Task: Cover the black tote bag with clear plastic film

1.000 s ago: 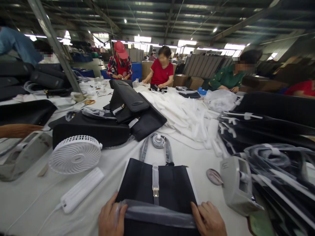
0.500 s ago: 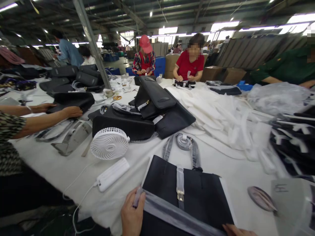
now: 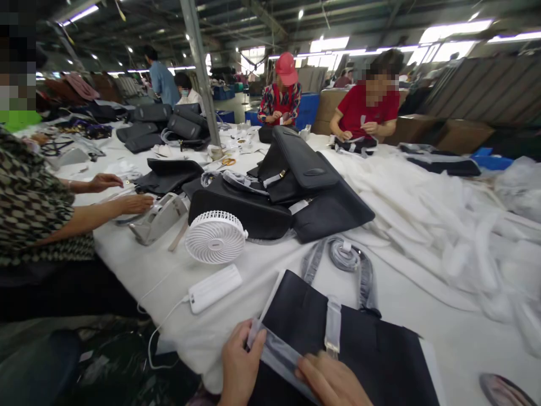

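Observation:
A black handbag [image 3: 372, 349] lies flat on the white table [image 3: 270, 265] in front of me, its wrapped grey handles [image 3: 342, 256] pointing away. A translucent wrap strip [image 3: 274, 355] runs across its near edge. My left hand [image 3: 239, 366] pinches the left end of that strip with thumb and fingers closed. My right hand [image 3: 332, 383] lies on the strip a little to the right, fingers pressed on it. A wrapped strap with a gold buckle [image 3: 332, 332] runs down the bag's middle.
A white desk fan [image 3: 215, 237] and a white power bank [image 3: 214, 287] with cable sit left of the bag. Stacked black bags [image 3: 287, 197] lie behind. White foam strips [image 3: 422, 208] cover the right. A person's arms [image 3: 105, 208] reach in from the left by a tape dispenser [image 3: 158, 217]. Other people work at the far side.
The view has swung to the left. My right hand has slid left along the strip, closer to my left hand, which keeps its pinch on the strip's end.

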Available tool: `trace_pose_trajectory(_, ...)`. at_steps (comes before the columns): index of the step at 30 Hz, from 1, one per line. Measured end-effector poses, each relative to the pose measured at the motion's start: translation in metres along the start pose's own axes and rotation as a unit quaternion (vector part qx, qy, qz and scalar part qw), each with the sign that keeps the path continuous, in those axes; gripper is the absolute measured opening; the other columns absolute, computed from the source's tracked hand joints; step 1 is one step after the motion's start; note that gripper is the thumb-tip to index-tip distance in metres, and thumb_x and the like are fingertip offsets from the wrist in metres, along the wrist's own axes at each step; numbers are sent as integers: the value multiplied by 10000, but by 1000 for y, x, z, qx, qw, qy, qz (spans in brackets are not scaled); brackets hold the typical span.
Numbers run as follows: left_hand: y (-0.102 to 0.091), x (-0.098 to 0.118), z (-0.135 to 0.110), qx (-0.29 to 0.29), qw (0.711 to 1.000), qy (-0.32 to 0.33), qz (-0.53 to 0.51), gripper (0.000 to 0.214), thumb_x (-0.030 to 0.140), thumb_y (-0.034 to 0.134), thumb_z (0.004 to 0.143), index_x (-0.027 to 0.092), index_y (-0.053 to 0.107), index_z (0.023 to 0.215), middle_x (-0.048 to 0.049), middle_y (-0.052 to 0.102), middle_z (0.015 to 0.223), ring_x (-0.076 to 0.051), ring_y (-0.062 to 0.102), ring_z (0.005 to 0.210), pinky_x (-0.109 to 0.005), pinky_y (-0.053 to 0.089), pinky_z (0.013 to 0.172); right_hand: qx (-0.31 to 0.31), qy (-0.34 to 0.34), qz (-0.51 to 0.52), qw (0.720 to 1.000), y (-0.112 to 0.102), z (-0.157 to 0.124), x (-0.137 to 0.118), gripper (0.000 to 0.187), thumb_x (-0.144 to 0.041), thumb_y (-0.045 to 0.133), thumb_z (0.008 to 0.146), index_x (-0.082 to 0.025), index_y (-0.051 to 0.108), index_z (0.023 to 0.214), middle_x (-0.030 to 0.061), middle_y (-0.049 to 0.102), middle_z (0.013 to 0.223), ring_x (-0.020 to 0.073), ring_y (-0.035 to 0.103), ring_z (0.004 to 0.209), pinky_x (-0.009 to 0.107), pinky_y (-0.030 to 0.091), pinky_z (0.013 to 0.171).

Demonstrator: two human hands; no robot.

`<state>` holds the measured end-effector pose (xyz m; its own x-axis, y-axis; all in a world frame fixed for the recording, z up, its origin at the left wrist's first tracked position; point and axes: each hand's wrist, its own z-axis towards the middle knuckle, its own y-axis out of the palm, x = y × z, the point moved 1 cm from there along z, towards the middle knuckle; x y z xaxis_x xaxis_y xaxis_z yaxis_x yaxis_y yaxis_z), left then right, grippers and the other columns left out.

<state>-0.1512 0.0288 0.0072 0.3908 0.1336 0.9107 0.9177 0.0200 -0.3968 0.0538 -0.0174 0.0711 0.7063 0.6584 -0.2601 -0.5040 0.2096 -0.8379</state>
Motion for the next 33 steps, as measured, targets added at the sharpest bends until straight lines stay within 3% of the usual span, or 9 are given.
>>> trace_pose_trajectory(3, -3, 6, 6, -10, 999, -16, -28, 259, 384, 550, 837, 197, 681, 960, -67, 707, 965, -235, 636, 939, -354, 472, 892, -7, -42, 65, 997, 49, 44, 0, 342, -167, 280, 1007, -158, 569, 1188, 75, 703, 991, 156, 652, 834, 264, 571, 772)
trace_pose_trajectory(7, -20, 8, 21, -37, 995, -33, -92, 272, 401, 534, 847, 200, 708, 791, -79, 723, 987, -241, 643, 978, -352, 469, 929, 10, -66, 82, 994, 93, 50, 11, 331, -161, 379, 984, -136, 513, 1286, 109, 665, 1133, 189, 626, 999, 294, 564, 849)
trace_pose_trajectory(12, -69, -20, 10, 162, 961, -150, -169, 507, 659, 615, 740, 156, 660, 772, -76, 696, 739, -218, 642, 714, -321, 516, 679, -11, -107, 35, 994, 91, 50, 14, 278, -168, 405, 982, -156, 585, 1194, 79, 683, 1129, 179, 616, 857, 333, 545, 744)
trace_pose_trajectory(16, -75, -33, -17, 70, 878, -303, -365, 569, 622, 784, 602, 126, 658, 849, -127, 724, 865, -246, 698, 842, -320, 551, 772, 8, -114, -10, 993, 82, 67, 5, 194, -244, 481, 970, -187, 637, 1070, 11, 716, 1063, 166, 564, 758, 327, 453, 642)
trace_pose_trajectory(18, -64, -29, -20, 48, 819, -334, -464, 537, 510, 829, 624, 135, 643, 959, -154, 717, 1021, -253, 680, 1001, -319, 529, 893, 19, -112, -34, 993, 80, 73, 1, 194, -247, 476, 974, -204, 646, 1056, -20, 717, 1065, 171, 547, 780, 335, 416, 675)
trace_pose_trajectory(20, -51, -23, -13, 46, 792, -324, -516, 484, 437, 824, 666, 152, 618, 998, -150, 701, 1097, -233, 663, 1049, -294, 521, 902, 23, -104, -41, 993, 79, 75, -1, 217, -247, 446, 983, -216, 647, 1059, -36, 713, 1074, 177, 533, 802, 338, 384, 711)
trace_pose_trajectory(24, -32, -15, 15, 74, 836, -284, -464, 462, 504, 789, 668, 154, 605, 907, -92, 728, 839, -185, 675, 688, -255, 501, 574, 3, -78, -28, 997, 78, 76, -3, 241, -215, 417, 971, -238, 640, 1057, -46, 704, 1063, 185, 497, 791, 342, 333, 730)
trace_pose_trajectory(27, -32, -12, 41, 124, 879, -218, -407, 471, 564, 763, 650, 124, 624, 743, -68, 684, 658, -152, 599, 563, -239, 440, 523, -23, -65, -19, 997, 80, 75, -4, 217, -180, 478, 925, -245, 628, 1069, -48, 694, 1061, 191, 480, 794, 342, 314, 736)
trace_pose_trajectory(33, -77, -3, 92, 245, 851, -139, -444, 364, 540, 570, 793, 179, 524, 798, -73, 706, 683, -217, 685, 668, -324, 520, 662, -22, -60, -18, 998, 85, 75, -1, 239, -167, 536, 878, -245, 624, 1087, -44, 687, 1060, 192, 466, 793, 341, 308, 749)
